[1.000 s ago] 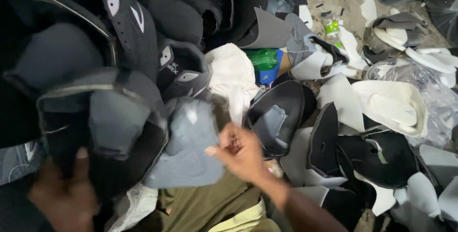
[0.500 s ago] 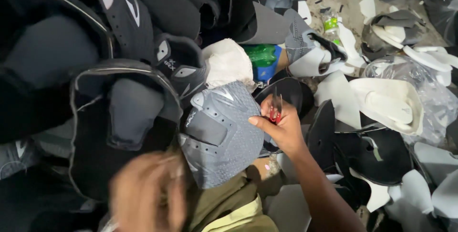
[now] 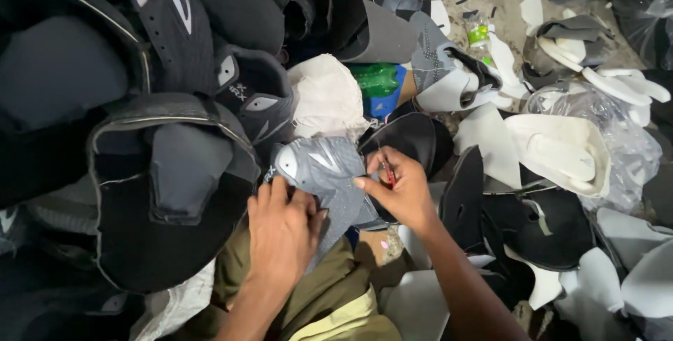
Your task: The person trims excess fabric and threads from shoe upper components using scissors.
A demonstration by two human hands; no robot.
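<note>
Over the lap, left hand (image 3: 280,232) and right hand (image 3: 396,190) pinch grey shoe upper (image 3: 326,173).

Both forearms are bare, no sleeves, gloves or rings visible on left hand (image 3: 280,236) or right hand (image 3: 399,194); olive trousers (image 3: 315,299).
</note>
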